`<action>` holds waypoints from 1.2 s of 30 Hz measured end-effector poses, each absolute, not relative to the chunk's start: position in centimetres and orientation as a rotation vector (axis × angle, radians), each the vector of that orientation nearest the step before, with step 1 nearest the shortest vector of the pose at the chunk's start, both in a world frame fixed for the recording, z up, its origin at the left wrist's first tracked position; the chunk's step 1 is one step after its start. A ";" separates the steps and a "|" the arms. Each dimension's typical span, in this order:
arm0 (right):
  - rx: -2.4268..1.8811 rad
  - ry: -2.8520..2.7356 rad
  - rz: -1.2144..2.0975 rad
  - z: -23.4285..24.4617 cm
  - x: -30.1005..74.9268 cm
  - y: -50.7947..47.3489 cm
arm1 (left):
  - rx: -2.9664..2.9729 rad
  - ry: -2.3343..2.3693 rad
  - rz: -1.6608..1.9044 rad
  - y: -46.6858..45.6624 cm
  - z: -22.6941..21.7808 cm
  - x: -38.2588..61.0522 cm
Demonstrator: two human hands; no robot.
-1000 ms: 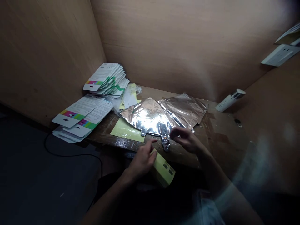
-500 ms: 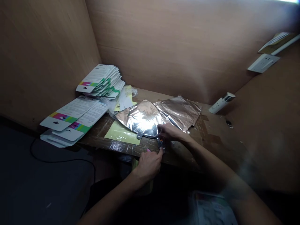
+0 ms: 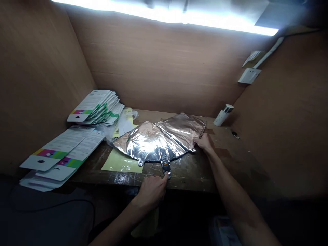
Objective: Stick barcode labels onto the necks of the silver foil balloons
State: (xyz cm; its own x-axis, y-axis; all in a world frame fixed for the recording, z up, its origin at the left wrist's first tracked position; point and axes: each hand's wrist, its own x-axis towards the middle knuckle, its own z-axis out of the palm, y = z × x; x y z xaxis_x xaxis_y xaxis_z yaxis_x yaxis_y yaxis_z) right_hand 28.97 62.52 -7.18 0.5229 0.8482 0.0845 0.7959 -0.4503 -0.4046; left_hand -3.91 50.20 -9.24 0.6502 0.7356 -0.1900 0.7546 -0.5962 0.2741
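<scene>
A shiny rose-gold and silver foil balloon lies flat and folded on the table, with small tabs along its front edge. Its dark narrow tail points toward me at the table's front. My left hand is closed, with a fingertip on the end of that tail. At the balloon's right edge, my right hand has its fingers closed on the foil. Some of its fingertips are hidden. Under the balloon's left part lies a yellow paper sheet.
Printed white cards with coloured bands are stacked at the left, with more cards in front. Crumpled clear plastic lies beside them. A white bottle stands at the back right, below a wall socket. Wooden panels enclose the table.
My right hand has moved from the balloon's tail to its right edge. My left hand stays at the tail. The camera view has tilted up, bringing the bright lamp into sight.
</scene>
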 end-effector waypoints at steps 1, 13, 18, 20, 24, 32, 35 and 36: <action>-2.358 -1.348 0.188 -7.5 29.0 61.9 | 2.547 1.193 -0.101 50.0 -9.1 -4.0; -2.408 -1.252 0.318 -8.0 26.9 60.6 | 2.536 1.262 -0.284 49.0 -8.8 -6.0; -2.316 -1.192 0.196 -7.8 25.3 58.2 | 2.438 1.266 -0.135 48.2 -10.1 -6.1; -2.319 -1.172 0.145 -8.1 25.7 54.8 | 2.375 1.155 -0.029 48.1 -10.6 -6.9; -2.417 -1.188 0.172 -8.2 26.8 47.8 | 2.191 0.897 0.288 48.4 -10.2 -9.3; -1.463 -1.566 1.214 -5.9 16.3 39.3 | 1.718 0.822 0.728 45.6 -7.5 -8.9; -1.376 -1.351 1.423 -7.0 14.6 37.8 | 1.753 0.838 0.794 46.2 -7.4 -6.4; -1.435 -1.362 1.389 -7.2 15.1 37.5 | 1.861 0.854 0.784 47.1 -7.3 -5.2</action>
